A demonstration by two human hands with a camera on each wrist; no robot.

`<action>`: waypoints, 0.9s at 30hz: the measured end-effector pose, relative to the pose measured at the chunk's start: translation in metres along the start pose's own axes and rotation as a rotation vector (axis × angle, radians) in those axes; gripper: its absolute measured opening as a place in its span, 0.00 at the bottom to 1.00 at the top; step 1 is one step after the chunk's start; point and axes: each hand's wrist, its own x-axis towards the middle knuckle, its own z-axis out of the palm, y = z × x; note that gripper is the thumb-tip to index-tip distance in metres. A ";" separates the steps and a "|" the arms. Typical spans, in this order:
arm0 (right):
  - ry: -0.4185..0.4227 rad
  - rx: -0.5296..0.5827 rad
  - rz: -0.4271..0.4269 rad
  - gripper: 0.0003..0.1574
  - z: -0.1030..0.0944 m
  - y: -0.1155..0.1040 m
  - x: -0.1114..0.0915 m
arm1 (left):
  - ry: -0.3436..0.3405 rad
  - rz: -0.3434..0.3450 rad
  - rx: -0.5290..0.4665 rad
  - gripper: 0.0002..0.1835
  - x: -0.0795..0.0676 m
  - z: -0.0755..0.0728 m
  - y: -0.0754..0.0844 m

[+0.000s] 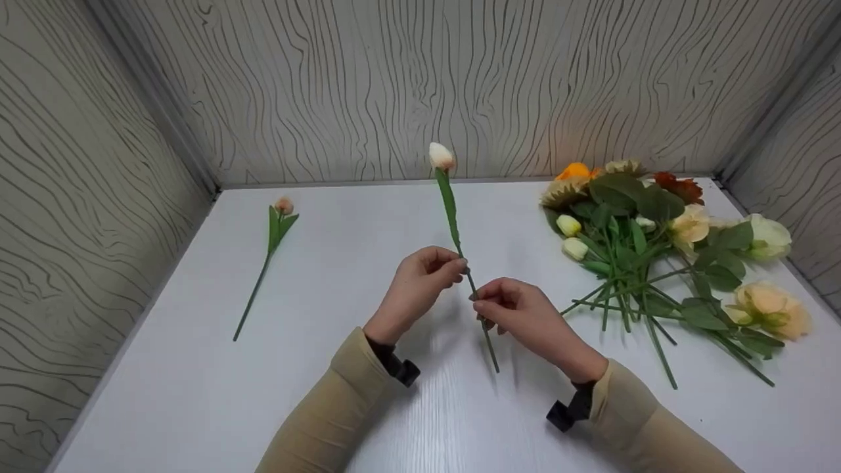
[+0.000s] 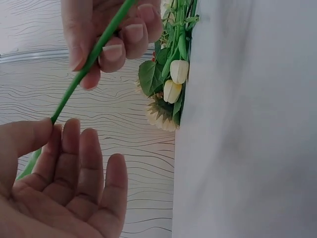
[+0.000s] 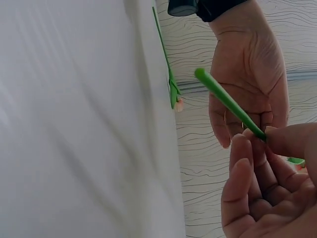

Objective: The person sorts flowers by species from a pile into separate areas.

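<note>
Over the middle of the table, both hands hold one artificial tulip with a white, pink-tinged bud and a thin green stem. My left hand pinches the stem just below the leaf, between thumb and forefinger. Lower down, my right hand pinches the same stem, whose cut end points toward the right wrist camera. In the left wrist view, the green stem runs slantwise from one hand to the other. A second tulip, pink with two green leaves, lies on the table's left side.
A heap of artificial flowers lies on the right of the white table, with yellow tulips, cream roses and an orange bloom. Several stems stick out toward the front. Patterned panels enclose the back and sides.
</note>
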 end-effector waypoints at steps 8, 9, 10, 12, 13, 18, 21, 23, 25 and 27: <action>-0.066 0.103 0.060 0.23 0.003 0.001 0.001 | 0.011 -0.008 -0.090 0.11 0.000 0.001 -0.001; -0.064 0.108 0.063 0.22 0.003 0.001 0.001 | 0.007 -0.013 -0.103 0.11 0.000 0.001 -0.001; -0.063 0.110 0.062 0.22 0.004 0.002 0.001 | 0.002 -0.018 -0.111 0.11 0.000 0.002 0.000; -0.060 0.113 0.058 0.22 0.004 0.002 0.000 | -0.007 -0.020 -0.124 0.13 -0.001 0.003 -0.001; -0.063 0.115 0.053 0.22 0.005 0.002 0.001 | -0.007 -0.019 -0.130 0.13 -0.001 0.003 -0.001; -0.061 0.103 0.046 0.24 0.003 0.001 0.000 | 0.015 -0.019 -0.116 0.14 -0.001 -0.007 0.001; -0.042 0.084 0.052 0.25 0.000 -0.001 0.000 | 0.043 -0.029 -0.027 0.14 0.000 -0.031 0.004; -0.035 0.083 0.052 0.24 -0.002 -0.002 -0.001 | 0.075 -0.051 0.078 0.13 -0.001 -0.055 0.007; -0.036 0.086 0.050 0.22 -0.004 -0.004 -0.001 | 0.122 -0.079 0.239 0.13 -0.003 -0.084 0.008; -0.044 0.093 0.048 0.21 -0.004 -0.006 -0.002 | 0.179 -0.118 0.426 0.13 -0.007 -0.115 0.008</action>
